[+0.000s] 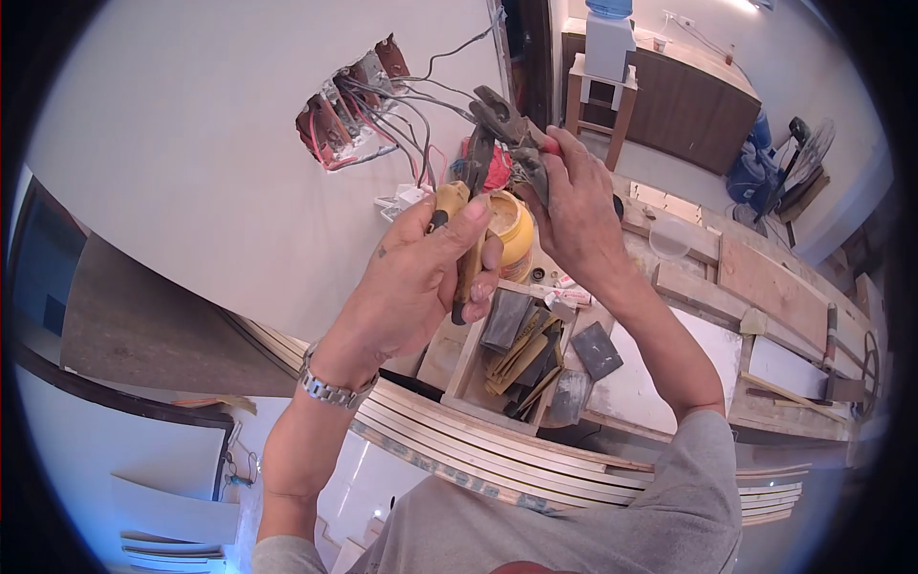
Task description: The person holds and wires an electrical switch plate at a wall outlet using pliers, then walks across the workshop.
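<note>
My left hand [411,273], with a metal watch on its wrist, is wrapped around yellow-and-black-handled pliers [469,273] pointing up. My right hand [579,215] grips dark pliers with a bit of red on the handle [504,120]. The heads of the two tools meet or overlap, and whether anything is pinched between them cannot be made out. Several dark wires [421,96] run toward them from a rough wall opening [349,105] with reddish boxes inside. White electrical fittings [402,201] hang on wires beside my left hand.
Below the hands stand an open yellow jar [513,230] and a wooden box [469,378] of sandpaper sheets [526,349]. Wooden boards [770,287] lie to the right. A water dispenser [607,48] on a stand and a fan [813,143] are further back.
</note>
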`<state>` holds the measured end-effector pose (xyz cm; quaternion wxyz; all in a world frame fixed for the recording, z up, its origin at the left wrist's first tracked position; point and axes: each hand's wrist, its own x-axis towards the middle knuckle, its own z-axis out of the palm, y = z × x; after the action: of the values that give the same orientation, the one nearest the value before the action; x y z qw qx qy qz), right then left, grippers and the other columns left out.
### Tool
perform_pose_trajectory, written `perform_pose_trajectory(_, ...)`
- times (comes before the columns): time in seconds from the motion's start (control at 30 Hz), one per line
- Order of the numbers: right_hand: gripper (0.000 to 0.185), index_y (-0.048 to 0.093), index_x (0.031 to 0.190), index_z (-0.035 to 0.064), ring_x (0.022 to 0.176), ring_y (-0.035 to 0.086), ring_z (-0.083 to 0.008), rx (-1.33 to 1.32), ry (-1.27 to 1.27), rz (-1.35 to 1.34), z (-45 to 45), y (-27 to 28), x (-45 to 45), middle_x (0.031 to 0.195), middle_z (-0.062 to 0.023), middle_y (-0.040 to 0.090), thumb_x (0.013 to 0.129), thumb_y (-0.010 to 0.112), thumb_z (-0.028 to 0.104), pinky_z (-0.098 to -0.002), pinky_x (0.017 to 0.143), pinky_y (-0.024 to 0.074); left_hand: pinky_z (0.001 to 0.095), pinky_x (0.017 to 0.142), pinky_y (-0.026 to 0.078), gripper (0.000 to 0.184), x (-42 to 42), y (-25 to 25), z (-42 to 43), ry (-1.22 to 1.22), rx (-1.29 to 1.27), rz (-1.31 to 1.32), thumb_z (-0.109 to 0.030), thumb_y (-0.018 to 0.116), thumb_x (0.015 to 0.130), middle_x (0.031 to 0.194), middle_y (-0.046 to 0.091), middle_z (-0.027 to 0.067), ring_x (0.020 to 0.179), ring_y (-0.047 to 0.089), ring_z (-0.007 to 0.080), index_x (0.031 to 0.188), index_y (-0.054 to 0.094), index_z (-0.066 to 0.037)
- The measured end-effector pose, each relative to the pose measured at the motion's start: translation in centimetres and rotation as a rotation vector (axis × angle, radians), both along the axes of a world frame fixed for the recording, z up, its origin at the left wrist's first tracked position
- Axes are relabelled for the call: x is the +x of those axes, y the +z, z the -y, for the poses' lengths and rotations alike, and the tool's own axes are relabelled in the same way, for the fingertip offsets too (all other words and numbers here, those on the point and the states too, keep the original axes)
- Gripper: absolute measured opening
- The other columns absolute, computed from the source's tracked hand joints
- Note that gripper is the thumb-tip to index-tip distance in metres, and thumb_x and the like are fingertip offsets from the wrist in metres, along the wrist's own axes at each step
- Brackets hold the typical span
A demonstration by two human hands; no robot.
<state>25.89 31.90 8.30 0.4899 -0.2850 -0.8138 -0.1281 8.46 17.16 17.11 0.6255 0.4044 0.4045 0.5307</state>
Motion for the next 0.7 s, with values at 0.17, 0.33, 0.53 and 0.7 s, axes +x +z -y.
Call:
perform_pose_trajectory(0.17, 0.040, 0.061, 0.125, -0.0037, 0.111, 0.065, -0.0384, -0.180, 0.044, 0.011, 0.6, 0.6, -0.5, 0.131, -0.0223, 0.059, 0.098, 0.076, 0.022, -0.0490, 0.088, 0.0560, 0.0307, 0.057, 0.045, 0.029, -0.4, -0.5, 0.1, -0.003, 0.020, -0.103, -0.034, 0.059, 0.114, 0.093, 0.058, 0.0050, 0.072, 0.056, 0.0138, 0.115, 0.049, -0.007)
perform_pose_trajectory(0.33, 0.040, 0.062, 0.123, -0.0024, 0.103, 0.073, -0.0325, -0.350, 0.069, 0.159, 0.6, 2.2, 1.8, 0.119, -0.0192, 0.067, 0.100, 0.077, 0.026, -0.0427, 0.082, 0.0609, 0.0280, 0.057, 0.045, 0.031, -1.3, -0.8, 0.4, 0.021, -0.010, -0.322, -0.035, 0.063, 0.112, 0.089, 0.056, 0.0020, 0.071, 0.055, 0.0104, 0.113, 0.050, -0.007)
perform_pose_trajectory(0.53, 0.040, 0.063, 0.130, 0.0027, 0.104, 0.079, -0.0279, -1.316, 0.945, -0.363, -1.8, 4.2, 6.2, 0.121, -0.0195, 0.075, 0.108, 0.067, 0.036, -0.0431, 0.089, 0.0667, 0.0230, 0.056, 0.046, 0.031, -1.6, -1.0, 1.6, 0.122, 0.176, -0.699, -0.036, 0.063, 0.112, 0.082, 0.055, -0.0026, 0.065, 0.052, 0.0051, 0.109, 0.053, -0.007)
perform_pose_trajectory(0.7, 0.041, 0.059, 0.135, 0.0026, 0.107, 0.078, -0.0291, -1.435, 0.959, -0.503, -2.9, 2.2, 6.6, 0.124, -0.0193, 0.073, 0.112, 0.059, 0.037, -0.0444, 0.091, 0.0668, 0.0263, 0.057, 0.048, 0.031, -1.2, -0.5, 1.0, 0.113, 0.081, -0.467, -0.037, 0.065, 0.111, 0.087, 0.060, 0.0000, 0.067, 0.057, 0.0077, 0.112, 0.055, -0.007)
